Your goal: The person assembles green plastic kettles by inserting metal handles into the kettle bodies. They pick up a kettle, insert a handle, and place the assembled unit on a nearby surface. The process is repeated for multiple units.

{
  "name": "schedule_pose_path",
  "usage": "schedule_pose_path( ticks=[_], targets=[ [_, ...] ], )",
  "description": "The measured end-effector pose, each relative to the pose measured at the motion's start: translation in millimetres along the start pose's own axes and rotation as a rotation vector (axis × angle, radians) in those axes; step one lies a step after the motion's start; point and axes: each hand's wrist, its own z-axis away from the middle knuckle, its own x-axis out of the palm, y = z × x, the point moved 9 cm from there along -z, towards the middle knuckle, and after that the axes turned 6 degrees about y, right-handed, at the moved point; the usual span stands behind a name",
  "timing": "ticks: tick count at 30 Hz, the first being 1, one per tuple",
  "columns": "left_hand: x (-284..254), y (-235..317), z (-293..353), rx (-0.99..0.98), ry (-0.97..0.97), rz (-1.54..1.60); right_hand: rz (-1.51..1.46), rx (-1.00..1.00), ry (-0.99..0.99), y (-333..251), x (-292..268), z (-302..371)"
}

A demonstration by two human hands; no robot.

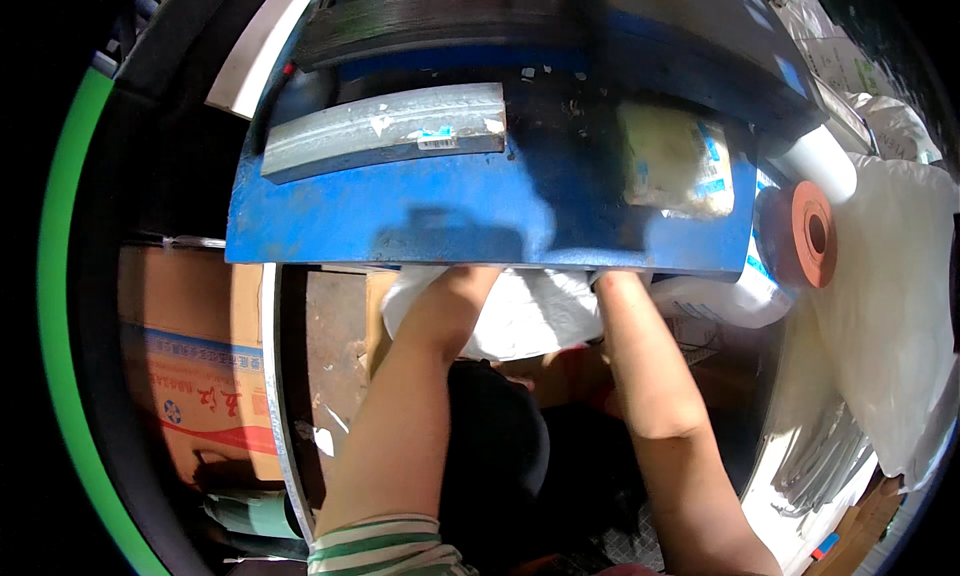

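I see both forearms reach under the blue metal table (pixel 330 226), whose edge hides both hands; I cannot tell how their fingers stand. White plastic bags (pixel 520 316) lie just beneath that edge, partly covered.

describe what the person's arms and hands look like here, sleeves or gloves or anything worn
Both forearms are bare, with no watch or band in view. The left arm shows the cuff of a short sleeve striped green and white at the lower edge. The right arm shows no sleeve at all. Both hands are hidden under the blue metal table, so gloves or rings cannot be told.
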Motion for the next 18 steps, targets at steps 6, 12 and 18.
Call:
schedule_pose_path(
  ticks=[6, 12, 18],
  targets=[
    [-21.8, -102.5, -8.7, -0.148, 0.009, -0.01, 0.049, -0.04, 0.033, 11.1, -19.9, -19.2],
    [-19.9, -37.7, 38.6, 0.162, -0.012, 0.039, 0.073, -0.055, 0.065, 16.9, -31.2, -26.6],
    [-17.1, -97.8, 41.2, 0.041, -0.085, -0.03, 0.1, -0.07, 0.063, 14.7, -32.4, -24.3]
  ],
)
